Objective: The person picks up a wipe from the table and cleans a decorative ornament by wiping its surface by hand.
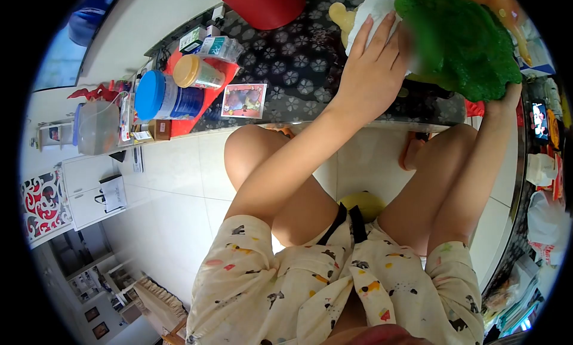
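Note:
At the far edge of my reach, my left hand point(377, 70) presses a white tissue point(365, 22) against a glossy ornament, its fingers bent over the paper. The ornament's green leafy part point(459, 43) has ruffled edges and spreads to the right of that hand. A pale yellow knobbed part point(341, 17) sticks out beside the tissue. My right hand point(506, 100) holds the lower right edge of the green leafy part, with most of its fingers hidden behind it. An orange, shiny part point(495, 5) shows at the upper right.
A dark flower-patterned table point(292, 67) carries a red bin point(262, 2), a picture card point(243, 101), a blue-lidded tub point(164, 95) and a tan-lidded jar point(197, 71). On the right stand a lit phone point(539, 121) and several packets. A yellow round thing point(363, 206) lies below, between my legs.

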